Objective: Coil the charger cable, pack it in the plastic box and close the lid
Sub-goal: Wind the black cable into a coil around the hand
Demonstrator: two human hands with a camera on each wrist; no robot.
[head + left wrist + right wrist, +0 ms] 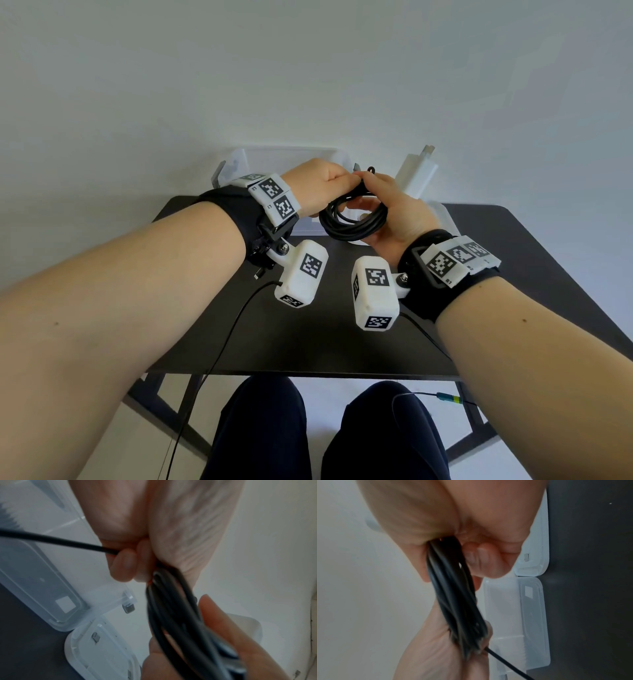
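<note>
The black charger cable (pixel 352 230) is wound into a loose coil and held in the air over the far part of the table. My left hand (pixel 320 181) grips the top of the coil, fingers curled round the strands (pixel 171 608). A loose end (pixel 51 539) runs out to the side of this hand. My right hand (pixel 388 205) holds the coil's right side, thumb and fingers round the bundle (pixel 453 588). The clear plastic box (pixel 284 159) sits open behind my hands, its lid (pixel 418 173) swung out to the right. The coil's far side is hidden.
The black table (pixel 325 342) stands against a pale wall, and the box (pixel 513 608) and lid (pixel 534 540) lie along its far edge. A thin camera wire (pixel 226 342) trails off the front edge on the left. My knees show below the table.
</note>
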